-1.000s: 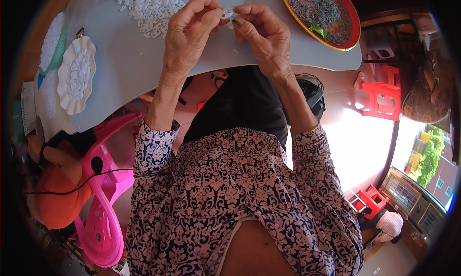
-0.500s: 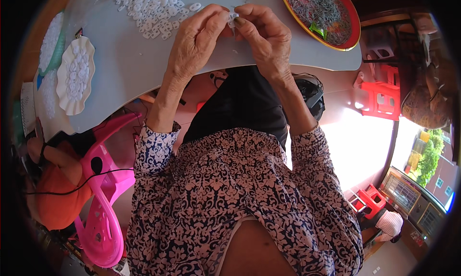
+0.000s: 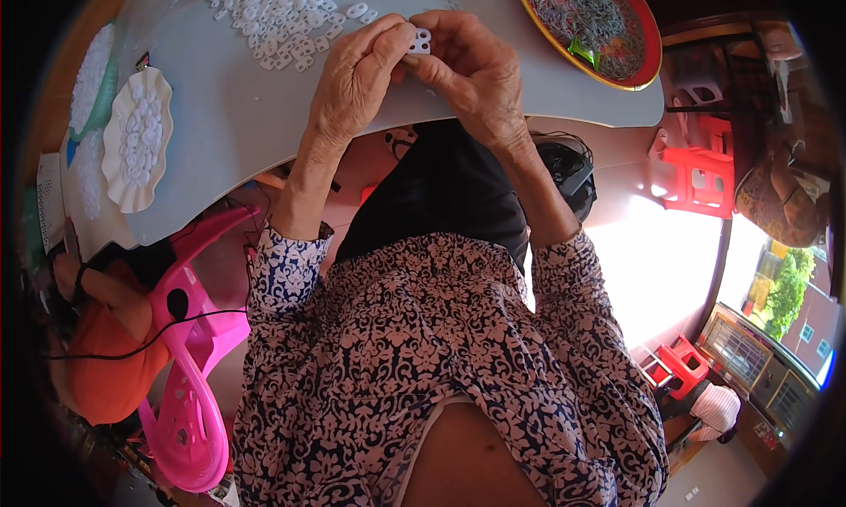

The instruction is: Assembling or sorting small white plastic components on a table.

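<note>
A small white plastic piece with several holes (image 3: 421, 41) is pinched above the near edge of the table. My left hand (image 3: 359, 77) grips its left side between thumb and curled fingers. My right hand (image 3: 478, 77) closes on it from the other side, the thumb along its lower edge and the fingers behind. Beyond my left hand lies a loose heap of similar white plastic pieces (image 3: 278, 13). To the right of my right hand stands a red round tray with a yellow rim (image 3: 654, 53), full of small grey metal-looking parts and a green wrapper.
On the grey table (image 3: 229, 110), a scalloped cream dish (image 3: 119, 176) of white pieces sits at the left, beside a green container (image 3: 106, 93) with more. A pink plastic chair (image 3: 189, 419) and a person in orange (image 3: 119, 361) are left. Red stools (image 3: 701, 176) stand right.
My right hand has shifted left and slightly down, its thumb now below the white piece. The piece has turned so its holed face shows.
</note>
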`<state>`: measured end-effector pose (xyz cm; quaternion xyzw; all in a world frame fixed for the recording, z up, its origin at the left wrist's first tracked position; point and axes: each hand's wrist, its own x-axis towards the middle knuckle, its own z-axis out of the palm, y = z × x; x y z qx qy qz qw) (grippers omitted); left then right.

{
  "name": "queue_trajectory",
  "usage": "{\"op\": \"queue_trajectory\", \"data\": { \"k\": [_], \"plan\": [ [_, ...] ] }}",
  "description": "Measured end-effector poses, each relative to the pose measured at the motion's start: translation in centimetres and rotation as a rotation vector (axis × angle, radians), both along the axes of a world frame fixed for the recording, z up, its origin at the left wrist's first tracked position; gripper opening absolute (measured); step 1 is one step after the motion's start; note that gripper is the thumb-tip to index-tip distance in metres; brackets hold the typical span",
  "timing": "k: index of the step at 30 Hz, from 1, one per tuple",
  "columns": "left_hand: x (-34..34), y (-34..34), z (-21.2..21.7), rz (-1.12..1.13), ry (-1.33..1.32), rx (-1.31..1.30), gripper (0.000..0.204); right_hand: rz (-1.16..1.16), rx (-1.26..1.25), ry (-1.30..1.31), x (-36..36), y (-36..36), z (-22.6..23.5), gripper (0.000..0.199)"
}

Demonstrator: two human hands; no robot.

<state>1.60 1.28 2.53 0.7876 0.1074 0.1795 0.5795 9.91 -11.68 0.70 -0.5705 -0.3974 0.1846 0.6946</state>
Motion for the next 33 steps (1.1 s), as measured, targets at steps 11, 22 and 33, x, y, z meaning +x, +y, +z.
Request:
{"op": "queue_trajectory", "data": {
  "k": [11,22,33],
  "plan": [
    [-0.3,0.3,-0.2,-0.061,0.003,0.015,0.032,-0.064,-0.047,-0.112,-0.2,-0.1,0.1,0.02],
    [-0.4,0.2,0.0,-0.123,-0.019,0.046,0.036,-0.12,-0.098,-0.262,-0.2,-0.2,0.1,0.018],
    [0.0,-0.6,-1.5,-0.058,-0.18,-0.034,0.031,-0.006,-0.004,0.109,0.6,-0.3,-0.1,0.017]
  ]
}}
